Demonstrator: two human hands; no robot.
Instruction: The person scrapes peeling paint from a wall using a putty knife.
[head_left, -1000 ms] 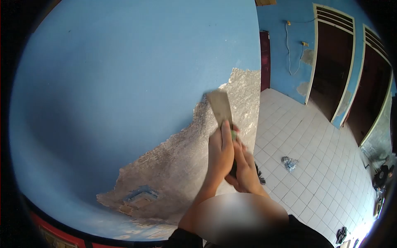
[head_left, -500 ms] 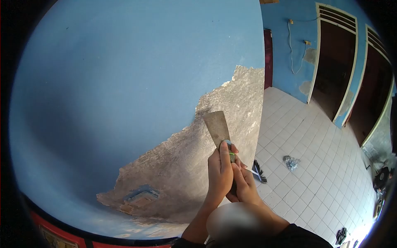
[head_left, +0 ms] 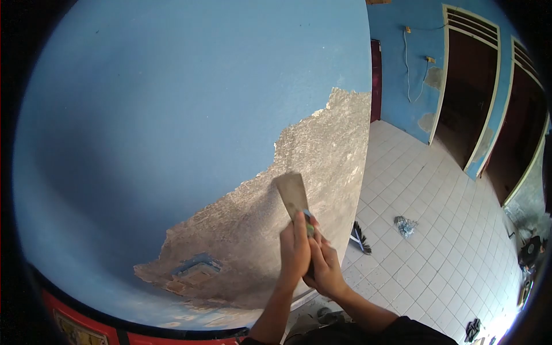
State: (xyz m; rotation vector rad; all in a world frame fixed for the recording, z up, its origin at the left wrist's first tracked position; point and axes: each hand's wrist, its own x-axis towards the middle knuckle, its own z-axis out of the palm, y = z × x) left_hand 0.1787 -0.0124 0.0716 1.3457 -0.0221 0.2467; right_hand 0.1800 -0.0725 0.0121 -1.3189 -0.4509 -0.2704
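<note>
A paint scraper with a wide flat metal blade (head_left: 292, 193) points up and slightly left in front of the wall. My left hand (head_left: 294, 250) is closed around its handle, the thumb laid along the base of the blade. Just right of it and lower, my right hand (head_left: 328, 270) also wraps the handle, most of which the fingers hide. Behind the blade is a bare grey-brown patch (head_left: 322, 144) with a ragged edge, where the blue paint (head_left: 172, 115) is gone. Whether the blade's tip touches the surface, I cannot tell.
A chipped bit of blue (head_left: 198, 263) remains low in the bare patch. White floor tiles (head_left: 414, 270) spread to the right, with a broom head (head_left: 361, 238) and a crumpled silvery heap (head_left: 405, 226). Two dark doorways (head_left: 467, 92) stand beyond. Something red (head_left: 80, 322) lies bottom left.
Both hands and the scraper have moved down and a little left across the bare patch. The grip on the handle stays the same.
</note>
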